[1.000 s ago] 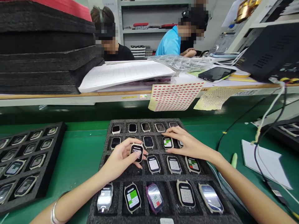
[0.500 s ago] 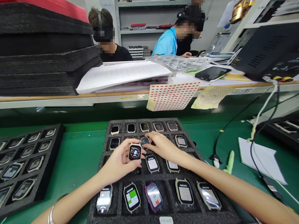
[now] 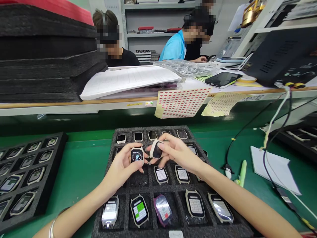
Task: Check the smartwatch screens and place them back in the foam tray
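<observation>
A black foam tray (image 3: 173, 228) with several smartwatch bodies in its pockets lies on the green bench in front of me. My left hand (image 3: 123, 167) is closed around a beige watch body (image 3: 137, 155) whose screen is lit, held above the tray's second row. My right hand (image 3: 177, 153) pinches a second beige watch body (image 3: 157, 149) with a dark screen, tilted, close beside the first. Watches with lit white and green screens (image 3: 140, 210) fill the near rows.
A second foam tray (image 3: 53, 155) of watches lies at the left. Cables (image 3: 272, 132), a white paper (image 3: 272, 165) and a green pen (image 3: 241, 170) are at the right. Sticker sheets (image 3: 183, 102) hang from the shelf. Black foam (image 3: 44, 56) is stacked behind; two people sit beyond.
My right hand left the far-right pockets, reached to the middle of the tray, and lifted a dark-screened watch body out. My left hand raised its watch slightly, and its screen lit up.
</observation>
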The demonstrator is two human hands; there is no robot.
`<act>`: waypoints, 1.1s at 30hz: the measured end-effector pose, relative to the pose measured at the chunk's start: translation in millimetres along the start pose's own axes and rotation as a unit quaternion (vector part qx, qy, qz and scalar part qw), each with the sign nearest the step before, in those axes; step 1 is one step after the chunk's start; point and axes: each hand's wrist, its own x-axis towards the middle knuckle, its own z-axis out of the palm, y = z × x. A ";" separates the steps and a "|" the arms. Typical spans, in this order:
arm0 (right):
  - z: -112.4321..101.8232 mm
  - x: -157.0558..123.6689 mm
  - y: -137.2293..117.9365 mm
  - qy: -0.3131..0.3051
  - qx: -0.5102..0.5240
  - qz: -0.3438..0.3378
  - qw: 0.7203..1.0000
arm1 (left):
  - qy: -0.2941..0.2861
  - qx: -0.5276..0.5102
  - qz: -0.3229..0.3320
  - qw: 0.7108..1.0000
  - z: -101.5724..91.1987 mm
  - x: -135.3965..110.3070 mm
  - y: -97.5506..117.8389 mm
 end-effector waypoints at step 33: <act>-7.9 -14.6 10.9 -0.143 0.166 0.017 0.976 | 0.005 0.218 0.010 0.976 8.8 -8.6 -10.5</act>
